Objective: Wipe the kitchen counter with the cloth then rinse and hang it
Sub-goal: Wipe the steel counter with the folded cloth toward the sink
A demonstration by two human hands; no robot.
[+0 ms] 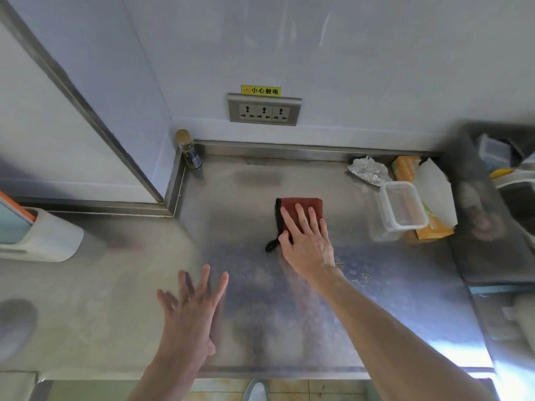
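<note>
Right hand point(305, 238) lies open and flat on the red cloth point(301, 211), pressing it into the steel bench point(231, 285) for wiping (left hand point(191, 311) hovers open, blurry, empty).

hands 2 point(307, 241) | cloth 1 point(301, 211) | bottle 1 point(189, 150) | container 1 point(404, 205)

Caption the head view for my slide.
Right hand presses red cloth flat on steel counter; left hand hovers open.
</note>
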